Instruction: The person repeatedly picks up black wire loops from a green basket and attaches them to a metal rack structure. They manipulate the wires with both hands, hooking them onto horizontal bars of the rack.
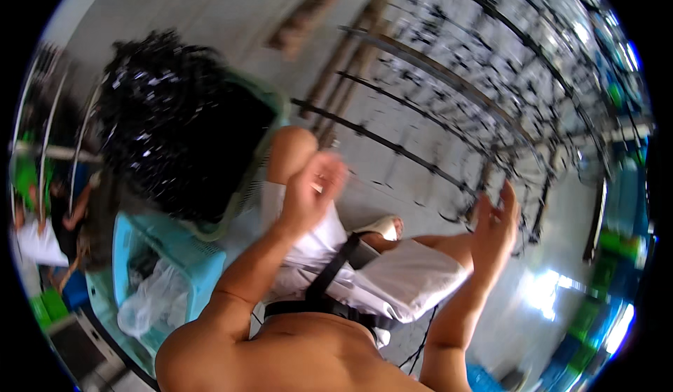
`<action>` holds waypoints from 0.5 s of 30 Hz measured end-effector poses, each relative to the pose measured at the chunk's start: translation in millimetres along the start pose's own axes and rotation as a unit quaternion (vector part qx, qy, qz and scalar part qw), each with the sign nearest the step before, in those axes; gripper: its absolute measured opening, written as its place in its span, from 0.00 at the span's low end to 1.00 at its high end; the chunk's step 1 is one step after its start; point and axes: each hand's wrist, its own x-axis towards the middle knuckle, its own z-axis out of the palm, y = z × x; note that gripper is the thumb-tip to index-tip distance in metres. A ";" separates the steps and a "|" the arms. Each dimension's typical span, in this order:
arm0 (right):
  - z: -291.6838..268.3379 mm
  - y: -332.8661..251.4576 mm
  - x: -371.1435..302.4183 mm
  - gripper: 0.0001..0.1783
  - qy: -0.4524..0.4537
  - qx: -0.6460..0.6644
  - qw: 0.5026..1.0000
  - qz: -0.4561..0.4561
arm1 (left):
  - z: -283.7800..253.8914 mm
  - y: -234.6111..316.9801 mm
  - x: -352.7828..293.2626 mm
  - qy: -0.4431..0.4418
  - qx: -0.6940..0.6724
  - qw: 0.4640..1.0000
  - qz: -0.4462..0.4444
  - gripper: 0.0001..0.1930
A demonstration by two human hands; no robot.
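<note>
From here, the bare left hand and right hand look blurred; glossy black strips hide the green plastic basket's left rim.

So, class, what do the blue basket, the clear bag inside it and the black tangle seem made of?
Blue basket: probably moulded plastic, smooth, evenly coloured. Clear bag: likely thin plastic film, crinkled, translucent. Black tangle: glossy, with bright highlights; perhaps plastic or rubber, but blur leaves it open.

floor: grey | green crate, heaped with glossy black pieces | wooden beam, blurred
</note>
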 end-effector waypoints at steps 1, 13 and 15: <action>-0.8 -9.0 -3.3 0.20 -0.020 0.026 0.999 0.005 | -37.8 -9.3 11.1 0.086 0.044 0.995 -0.002 0.14; 113.1 -128.7 -81.5 0.17 -0.413 0.310 0.851 -0.099 | -150.5 -251.0 90.2 -0.065 0.419 0.869 -0.255 0.36; 120.4 -143.2 -85.7 0.17 -0.434 0.306 0.839 -0.121 | -170.1 -271.5 84.1 -0.146 0.409 0.883 -0.178 0.34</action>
